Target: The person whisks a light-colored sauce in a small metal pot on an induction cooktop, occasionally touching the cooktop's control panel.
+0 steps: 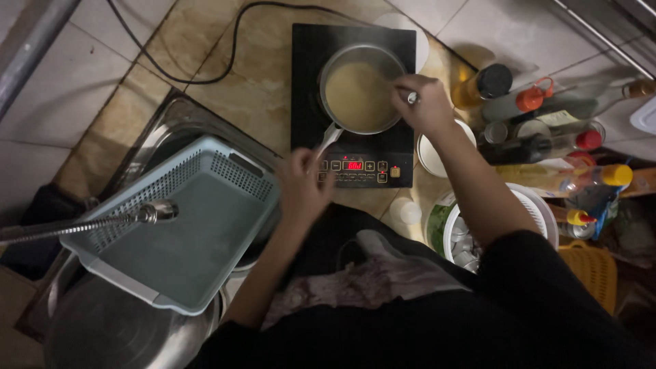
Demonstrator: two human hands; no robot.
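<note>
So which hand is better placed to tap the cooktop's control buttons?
Left, probably: the left hand sits at the pan handle, beside the cooktop's control panel. The right hand is over the pan, gripping a utensil.

Pan (pixel 361 92) on cooktop (pixel 307 82), upper centre of frame. Basket (pixel 184 232) over sink (pixel 164 130), lower left; tap (pixel 154 212) above basket. Bottles (pixel 540 119) at upper right. Bowl (pixel 540 205) at right, below bottles.
</note>
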